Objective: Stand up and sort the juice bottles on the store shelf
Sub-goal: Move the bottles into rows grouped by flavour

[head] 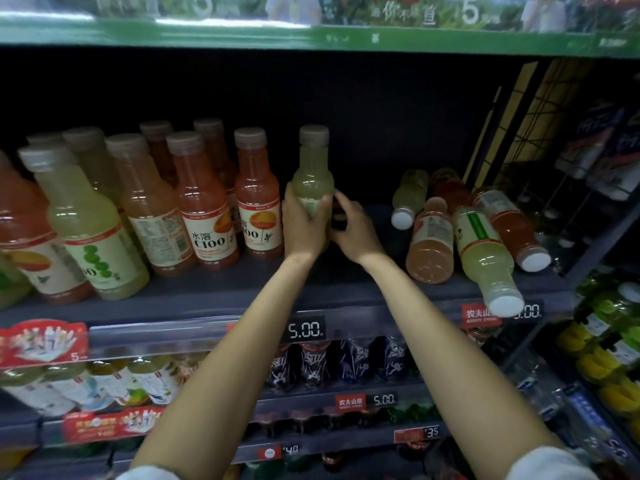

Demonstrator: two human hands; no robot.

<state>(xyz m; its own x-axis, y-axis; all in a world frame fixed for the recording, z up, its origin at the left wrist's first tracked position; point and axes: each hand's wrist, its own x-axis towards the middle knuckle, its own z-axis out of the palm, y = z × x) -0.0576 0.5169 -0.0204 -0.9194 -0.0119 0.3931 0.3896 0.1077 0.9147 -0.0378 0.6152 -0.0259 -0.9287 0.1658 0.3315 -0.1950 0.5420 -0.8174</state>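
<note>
A yellow-green juice bottle [313, 168] stands upright mid-shelf. My left hand [303, 226] is wrapped around its lower body. My right hand [353, 230] rests against the bottle's right side, fingers curled behind it. To the left, several orange and green bottles [207, 202] stand upright in rows. On the right, several bottles lie on their sides: a green one [485, 254] with its white cap over the shelf's front edge, an orange one [431, 244], a red one [512, 226] and two more [412, 195] farther back.
The dark shelf board [346, 285] carries price tags reading 5.00 [306, 330] on its front rail. A wire rack [540, 133] bounds the shelf's right end. Lower shelves hold more bottles [346, 362]. A green header [311, 36] runs overhead.
</note>
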